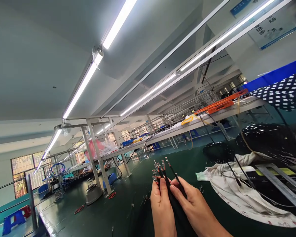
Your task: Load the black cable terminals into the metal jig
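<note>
My left hand [162, 205] is closed around a bunch of thin black cables [160, 169] whose stripped ends point up and away from me. Beside it, my right hand [196, 204] pinches a black cable [171, 167] between thumb and fingers, its reddish bare tip leaning left towards the bunch. The two hands nearly touch over the dark green table [128, 210]. The lower lengths of the cables run down behind and between my hands and are largely hidden.
To the right lie a crumpled white cloth [227, 191], a metal bar-shaped tool [281, 187] and shiny black coils [263, 140]. Left, a grey heavy-based object [93, 194] and red-handled tools [79, 209] rest near shelf posts [98, 158]. A raised shelf [222, 113] carries orange pieces [219, 105].
</note>
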### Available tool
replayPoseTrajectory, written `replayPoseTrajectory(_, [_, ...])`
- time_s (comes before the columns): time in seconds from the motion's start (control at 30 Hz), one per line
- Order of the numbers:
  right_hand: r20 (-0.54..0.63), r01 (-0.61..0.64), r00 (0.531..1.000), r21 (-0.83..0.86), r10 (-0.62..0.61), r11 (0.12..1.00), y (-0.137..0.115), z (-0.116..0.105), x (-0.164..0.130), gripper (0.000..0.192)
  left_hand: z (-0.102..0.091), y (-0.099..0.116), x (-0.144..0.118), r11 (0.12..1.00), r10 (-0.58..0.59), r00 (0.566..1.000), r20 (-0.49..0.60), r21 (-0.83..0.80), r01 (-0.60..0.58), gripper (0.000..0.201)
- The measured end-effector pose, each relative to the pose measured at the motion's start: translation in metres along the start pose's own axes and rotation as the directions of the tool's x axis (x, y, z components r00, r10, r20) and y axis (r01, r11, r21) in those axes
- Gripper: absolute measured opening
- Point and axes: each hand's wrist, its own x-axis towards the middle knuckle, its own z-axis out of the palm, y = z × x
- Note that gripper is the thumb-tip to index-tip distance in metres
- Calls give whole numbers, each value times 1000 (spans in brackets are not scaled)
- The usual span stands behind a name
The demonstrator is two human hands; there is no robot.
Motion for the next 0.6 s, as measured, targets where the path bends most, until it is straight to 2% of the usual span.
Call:
replayPoseTrajectory(0.1, [-6, 13, 1000, -11, -14, 1000, -1, -1, -1, 26, -1, -2, 0, 998, 22, 1000, 13, 50, -23, 48])
replayPoseTrajectory(0.2, [12, -7, 1000, 48, 7, 999, -3, -3, -1, 25, 0, -3, -1, 999, -3, 1000, 0, 38, 3, 54])
replayPoseTrajectory(0.33, [65, -71, 996, 177, 60, 982, -6, -4, 4, 26, 7, -1, -4, 994, -86, 996, -20, -68, 85, 68])
replayPoseTrajectory(0.4, [81, -76, 995, 160, 64, 984, -7, -5, 4, 27, 12, 4, -7, 979, -142, 990, -15, -152, 138, 67])
replayPoseTrajectory(0.47, [88, -56, 995, 69, 50, 996, -7, -6, 2, 27, 17, 10, -9, 952, -204, 979, -29, -239, 191, 50])
replayPoseTrajectory(0.53, [97, -34, 995, -38, 38, 999, -7, -8, -1, 26, 22, 18, -12, 930, -248, 968, -41, -291, 226, 20])
replayPoseTrajectory(0.57, [101, -27, 994, -74, 34, 997, -7, -8, -3, 26, 23, 21, -14, 923, -264, 963, -51, -304, 237, 13])
replayPoseTrajectory(0.6, [107, -21, 994, -97, 31, 995, -8, -8, -4, 27, 24, 24, -15, 919, -275, 959, -60, -310, 244, 15])
